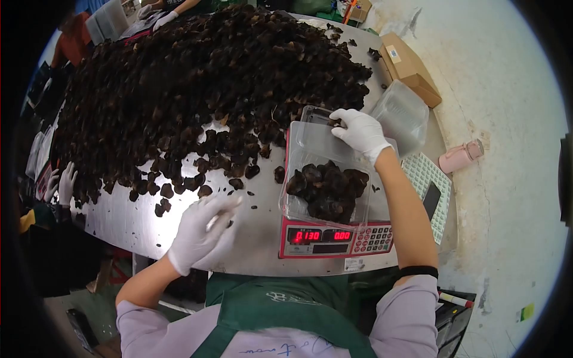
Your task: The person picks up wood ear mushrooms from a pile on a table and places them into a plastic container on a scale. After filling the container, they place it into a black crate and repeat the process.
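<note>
A clear plastic container point(290, 206) sits on a red digital scale point(286, 241) in front of me, its lid part point(311, 140) folded back. Inside lies a heap of dark wood ear mushrooms point(328, 188). The scale's red display point(308, 236) reads 0.130. My right hand point(361, 132), in a white glove, is above the far side of the container, its fingers closed on a small dark mushroom piece point(337, 123). To the left of the scale, my gloved left hand point(200, 230) hovers over the metal table with fingers stretched out and nothing plainly held.
A large pile of wood ear mushrooms point(179, 77) covers much of the metal table point(256, 238). Right of the scale are stacked clear containers point(403, 116), a cardboard box point(409, 68), a pale green tray point(444, 209) with a phone, and a pink bottle point(461, 156). Co-workers' gloved hands point(67, 182) show leftward.
</note>
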Demonstrator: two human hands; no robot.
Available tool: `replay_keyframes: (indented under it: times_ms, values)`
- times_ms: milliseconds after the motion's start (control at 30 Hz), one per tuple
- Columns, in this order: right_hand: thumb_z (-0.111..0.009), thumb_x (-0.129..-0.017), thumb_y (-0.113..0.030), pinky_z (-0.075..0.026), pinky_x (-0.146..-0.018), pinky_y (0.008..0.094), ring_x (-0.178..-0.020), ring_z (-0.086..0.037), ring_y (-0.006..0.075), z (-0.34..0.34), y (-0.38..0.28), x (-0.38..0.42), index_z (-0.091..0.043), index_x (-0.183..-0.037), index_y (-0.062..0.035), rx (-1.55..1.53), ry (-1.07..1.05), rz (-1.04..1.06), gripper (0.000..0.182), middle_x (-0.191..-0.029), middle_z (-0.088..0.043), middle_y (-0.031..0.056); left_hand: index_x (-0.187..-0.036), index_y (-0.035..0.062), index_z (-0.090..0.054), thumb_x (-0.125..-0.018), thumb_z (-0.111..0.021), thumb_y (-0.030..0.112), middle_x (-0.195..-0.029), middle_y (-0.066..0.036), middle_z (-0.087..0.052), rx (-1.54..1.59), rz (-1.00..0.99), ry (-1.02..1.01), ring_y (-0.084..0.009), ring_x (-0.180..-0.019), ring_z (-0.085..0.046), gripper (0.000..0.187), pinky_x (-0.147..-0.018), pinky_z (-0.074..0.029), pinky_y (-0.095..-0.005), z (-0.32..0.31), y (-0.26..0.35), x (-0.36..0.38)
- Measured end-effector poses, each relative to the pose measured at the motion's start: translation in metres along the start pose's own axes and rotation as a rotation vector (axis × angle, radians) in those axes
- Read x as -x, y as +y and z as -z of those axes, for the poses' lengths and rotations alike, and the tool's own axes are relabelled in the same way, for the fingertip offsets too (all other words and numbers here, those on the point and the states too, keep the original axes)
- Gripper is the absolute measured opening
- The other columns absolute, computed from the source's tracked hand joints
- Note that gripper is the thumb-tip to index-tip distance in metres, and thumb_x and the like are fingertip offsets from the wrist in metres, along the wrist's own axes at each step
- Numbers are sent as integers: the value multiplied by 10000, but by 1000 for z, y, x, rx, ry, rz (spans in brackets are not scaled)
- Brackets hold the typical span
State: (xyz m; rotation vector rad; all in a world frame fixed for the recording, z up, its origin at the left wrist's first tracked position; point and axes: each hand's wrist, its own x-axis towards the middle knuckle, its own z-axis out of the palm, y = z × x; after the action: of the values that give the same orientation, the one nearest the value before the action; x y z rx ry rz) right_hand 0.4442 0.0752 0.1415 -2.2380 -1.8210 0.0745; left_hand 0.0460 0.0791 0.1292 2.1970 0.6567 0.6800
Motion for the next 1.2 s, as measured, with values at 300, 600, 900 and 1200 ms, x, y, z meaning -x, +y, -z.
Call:
replay_keyframes:
  times_ms: [300,600,900,1200]
  values:
    - [-567,-876,-185,-531,-822,490,-951,-680,348,-10,0,-13,-650,-993,-108,118,77,55,162,-985,-712,132,-1310,178,-633,-818,-738,187,-1160,-47,-683,-362,-370,34,-275,-1197,-564,503,-1051,-396,-462,-73,32,-69]
    - [-676,-805,4,-508,-725,375,-770,-644,266,57,-66,122,-700,-983,-72,-342,198,249,195,-812,-676,87,-1304,170,-670,-895,-687,181,-1272,-78,-659,-125,-465,-35,-269,-1195,-615,409,-1091,-404,-501,-69,16,-22]
    - [-745,-808,-84,-453,-887,388,-971,-599,260,20,-71,194,-694,-1147,-113,-292,347,37,344,-1047,-657,74,-1158,118,-714,-823,-738,84,-1179,-120,-666,-416,5,507,-323,-1099,-606,338,-974,-482,-412,-39,-110,-88]
    - [-680,-874,-27,-483,-839,365,-929,-620,255,10,-71,215,-700,-1060,-67,-310,473,-50,191,-1006,-671,84,-1029,94,-707,-851,-685,102,-934,-97,-636,-462,-189,39,-321,-890,-623,179,-770,-535,-417,-54,-129,-87]
